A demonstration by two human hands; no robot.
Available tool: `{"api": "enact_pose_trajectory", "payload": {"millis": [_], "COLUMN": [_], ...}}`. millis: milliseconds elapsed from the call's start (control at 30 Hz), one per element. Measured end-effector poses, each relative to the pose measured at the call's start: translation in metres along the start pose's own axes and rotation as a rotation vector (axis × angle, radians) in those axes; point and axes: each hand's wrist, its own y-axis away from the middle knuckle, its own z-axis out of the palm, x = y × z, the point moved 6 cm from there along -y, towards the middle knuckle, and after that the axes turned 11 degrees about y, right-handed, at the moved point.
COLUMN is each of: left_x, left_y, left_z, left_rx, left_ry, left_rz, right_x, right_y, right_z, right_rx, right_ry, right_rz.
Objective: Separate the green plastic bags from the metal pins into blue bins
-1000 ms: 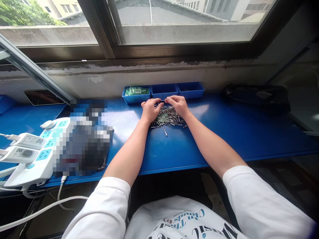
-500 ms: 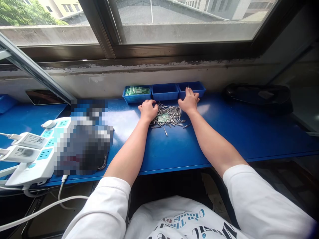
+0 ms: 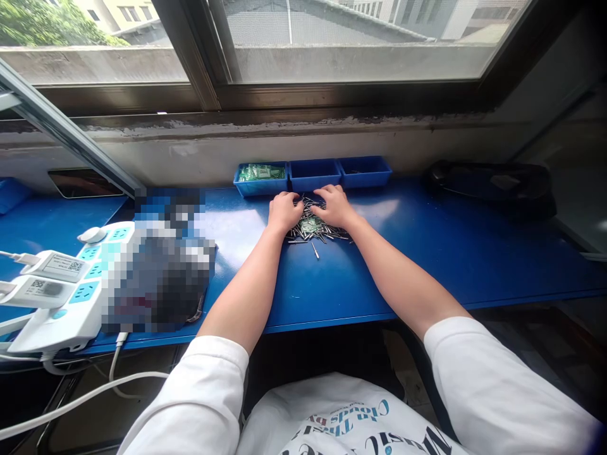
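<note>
- Okay, the work looks to be at the picking step: both hands are at the loose pile of metal pins (image 3: pixel 325 231) on the counter (image 3: pixel 332 284), just in front of the row of bins.
- Left hand (image 3: pixel 284 212): fingers curled in over the pile's left edge. Can't tell if a pin is pinched there; tips too small.
- Right hand (image 3: pixel 336 206): over the pile's far right side, thumb parted from the fingers, no pin visible in it.
- A green packet (image 3: pixel 311 224) sits in the middle of the pile; one stray pin (image 3: pixel 315 251) lies apart on the near side.
- Left bin (image 3: pixel 260 188) holds green packets; right bin (image 3: pixel 367 180) shows a few small dark pieces.
- Next move, my read: close right thumb and fingertips on a single pin. Pins lie crossed, so neighbours could drag along; lift one clear before carrying it anywhere.
</note>
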Motion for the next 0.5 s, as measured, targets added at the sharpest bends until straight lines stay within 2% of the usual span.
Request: {"api": "enact_pose_trajectory", "payload": {"millis": [133, 500], "left_x": [0.0009, 0.0063], "left_y": [0.0003, 0.0014], "left_z": [0.0021, 0.0050], "left_rx": [-0.008, -0.047], "left_ry": [0.009, 0.023], "left_rz": [0.036, 0.127], "right_x": [-0.0049, -0.0032], "right_y": [0.0006, -0.0009], "right_z": [0.0116, 0.0068], "right_rx": [-0.097, -0.010], "right_ry": [0.018, -0.143], "right_rz": [-0.026, -0.064]}}
